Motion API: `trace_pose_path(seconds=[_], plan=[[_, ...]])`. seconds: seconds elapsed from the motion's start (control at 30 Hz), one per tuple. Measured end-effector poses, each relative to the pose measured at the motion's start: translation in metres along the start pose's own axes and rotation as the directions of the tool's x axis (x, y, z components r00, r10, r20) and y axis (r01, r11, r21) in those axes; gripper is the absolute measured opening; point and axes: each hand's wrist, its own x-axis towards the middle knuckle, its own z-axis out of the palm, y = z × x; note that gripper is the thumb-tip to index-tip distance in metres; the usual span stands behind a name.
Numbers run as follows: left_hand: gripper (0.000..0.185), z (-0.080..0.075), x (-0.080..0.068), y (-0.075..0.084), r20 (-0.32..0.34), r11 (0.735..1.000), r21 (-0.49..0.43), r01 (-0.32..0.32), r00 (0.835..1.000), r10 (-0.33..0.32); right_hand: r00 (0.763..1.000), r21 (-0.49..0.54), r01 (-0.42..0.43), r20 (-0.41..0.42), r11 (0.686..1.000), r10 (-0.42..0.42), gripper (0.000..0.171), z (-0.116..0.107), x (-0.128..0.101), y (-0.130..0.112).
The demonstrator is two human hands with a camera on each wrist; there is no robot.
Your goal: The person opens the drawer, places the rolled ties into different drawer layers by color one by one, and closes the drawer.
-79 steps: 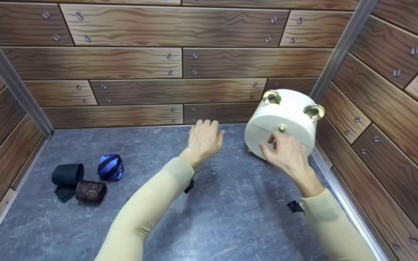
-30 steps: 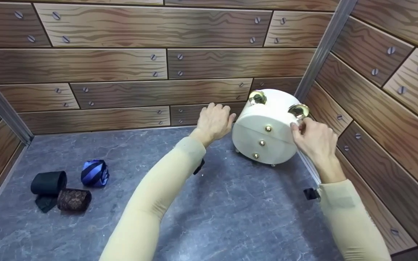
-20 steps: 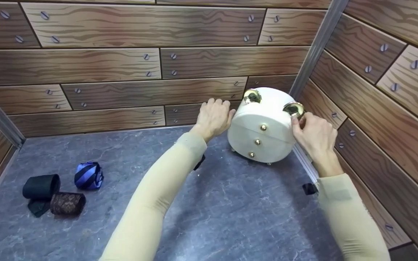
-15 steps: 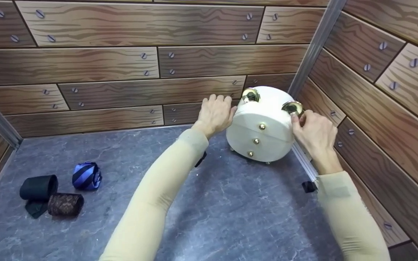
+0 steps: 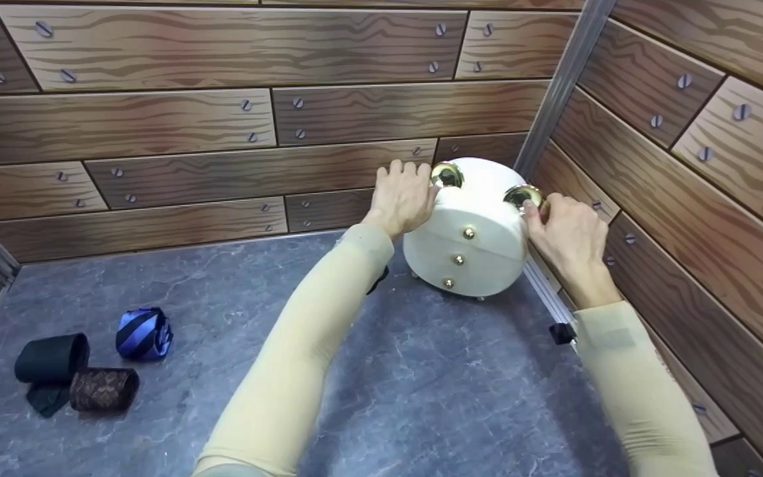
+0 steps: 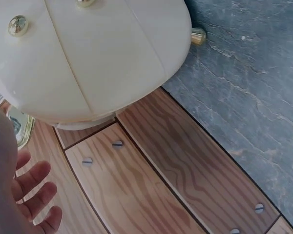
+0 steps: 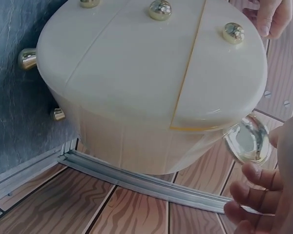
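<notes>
You are working at a grey marbled desk (image 5: pixel 421 391) boxed in on three sides by walls printed with brown wood planks and screw heads (image 5: pixel 156 126), with metal strips running up the corners.

The white round box (image 5: pixel 471 232) sits at the far right corner of the desk, close to the back wall and the right wall. It is a short drum lying on its side, so its axis runs roughly level and its flat face, with a row of three small gold knobs, looks back toward you and slightly to the left. Small gold feet under it touch the desk. Two larger gold round knobs stand on its upper curved side, the left gold knob (image 5: pixel 446 175) and the right gold knob (image 5: pixel 522 197).

Your left hand (image 5: pixel 403 197) is at the upper left of the box, beside the left gold knob, fingers fairly straight and together; the left wrist view shows them spread loosely with nothing held. Whether the palm actually touches the box, you cannot tell.

Your right hand (image 5: pixel 570 232) is at the box's right side, fingers bent around the right gold knob, fingertips on or right at it; the right wrist view shows that knob (image 7: pixel 246 140) just beside the curled fingers (image 7: pixel 254 187).

At the near left of the desk, well apart from the box, lie three rolled ties: a blue striped tie (image 5: pixel 144 333), a black tie (image 5: pixel 50 361) and a brown patterned tie (image 5: pixel 103 389), the last two touching.
</notes>
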Motion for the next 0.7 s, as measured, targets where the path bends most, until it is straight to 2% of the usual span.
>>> trace_pose_path(seconds=[0.17, 0.3, 0.53, 0.7], plan=[[0.048, 0.001, 0.007, 0.003, 0.005, 0.999, 0.044, 0.025, 1.000, -0.025, 0.999, 0.021, 0.051, -0.018, 0.998, -0.050, 0.047, 0.008, 0.003, 0.000], [0.048, 0.003, 0.014, 0.004, 0.009, 0.999, 0.043, 0.033, 0.999, -0.033, 0.997, 0.018, 0.054, -0.052, 0.998, -0.053, 0.045, 0.011, 0.005, 0.002], [0.040, 0.009, 0.023, -0.001, 0.033, 0.990, 0.087, 0.111, 0.993, -0.114, 0.997, 0.007, 0.071, -0.034, 0.997, -0.071, 0.050, 0.016, 0.011, 0.005], [0.036, 0.014, 0.031, 0.004, 0.039, 0.996, 0.031, 0.086, 0.995, -0.087, 0.996, 0.025, 0.084, -0.042, 0.996, -0.083, 0.047, 0.018, 0.009, 0.015]])
